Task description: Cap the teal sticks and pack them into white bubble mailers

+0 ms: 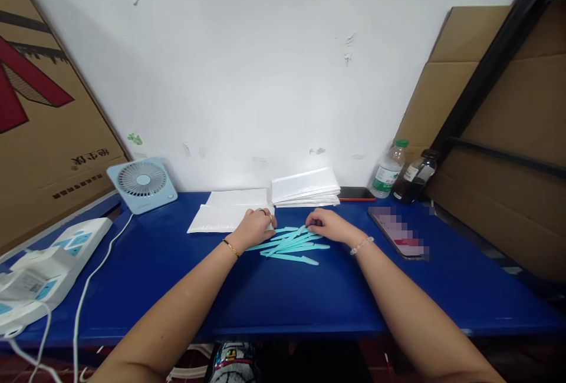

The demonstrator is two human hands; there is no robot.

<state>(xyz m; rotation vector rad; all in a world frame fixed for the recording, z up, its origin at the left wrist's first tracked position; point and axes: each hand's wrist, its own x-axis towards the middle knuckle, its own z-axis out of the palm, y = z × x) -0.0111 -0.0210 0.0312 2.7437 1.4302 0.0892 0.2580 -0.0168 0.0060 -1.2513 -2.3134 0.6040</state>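
A blue table (283,306) stands against a scuffed white wall (265,76). Both of the person's forearms reach forward over it, converging on a loose pile of slim turquoise sticks (292,244) at the middle. The left hand (255,225), palm down, curls its fingers at the pile's left, over a white packet's (216,218) edge; the right hand (329,225) bends inward, fingertips gathered at the upper right. From here I cannot tell whether either pinches a stick. A box (48,88) carries black Chinese characters; the green-capped bottle's (388,172) label is unreadable. The sticks lie mostly sideways, some slanting; the nearest points its paler end right.
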